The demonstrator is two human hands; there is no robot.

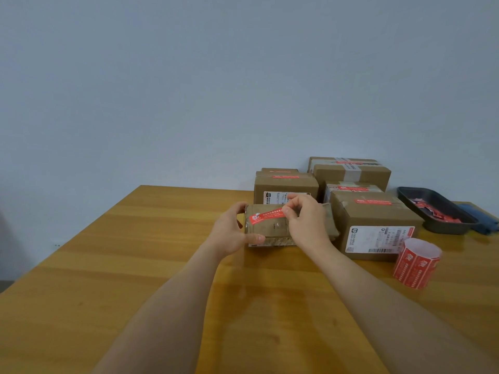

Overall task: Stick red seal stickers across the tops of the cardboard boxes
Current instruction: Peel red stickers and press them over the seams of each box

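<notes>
Sticker: red strip lying slantwise on top of the flat box, low end at 8 o'clock, high end at 2 o'clock under the right fingers.
Box: on the table, centre, just in front of the sealed boxes at 1 to 3 o'clock.
Right hand: grip pinching the sticker's high end between thumb and forefinger.
Left hand: grip clasping the box's left edge, thumb on the near side, steadying it.
Step, as I judge it: laying the strip down across the top seam.
To do it well: square the strip before pressing; keep the free end taut; smooth from the stuck end toward 2 o'clock to avoid wrinkles.
Risk: the slant setting crooked.
Roll: at 4 o'clock, standing, near the labelled box.
Tray: at 2 o'clock, holding red scraps.
</notes>
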